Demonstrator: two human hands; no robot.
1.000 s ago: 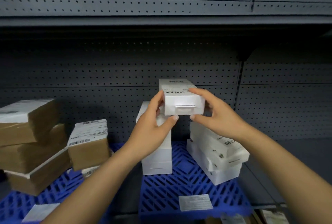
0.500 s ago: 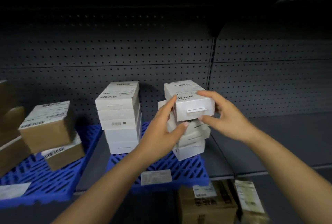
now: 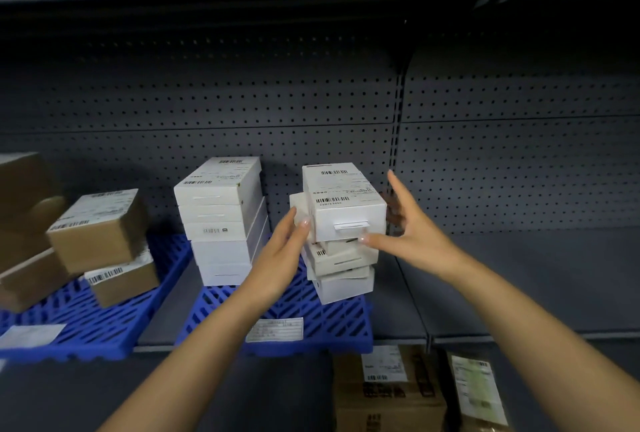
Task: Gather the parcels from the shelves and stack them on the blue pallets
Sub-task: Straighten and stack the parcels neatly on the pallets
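White parcel (image 3: 343,204) atop rt stack on blue pallet (image 3: 311,320), left hand (image 3: 280,251) fingers straight vs its left side, right hand (image 3: 412,223) spread, thumb touching front edge, 2nd white stack (image 3: 221,220) beside.

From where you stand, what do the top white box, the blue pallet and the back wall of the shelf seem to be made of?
Top white box: likely smooth matte cardboard; crisp folded edges, a tuck tab in front, printed labels on top.
Blue pallet: probably moulded plastic, slightly glossy; uniform colour, open slatted grid.
Back wall: looks like grey painted sheet metal, though unsure; regular rows of punched holes, flat panels.
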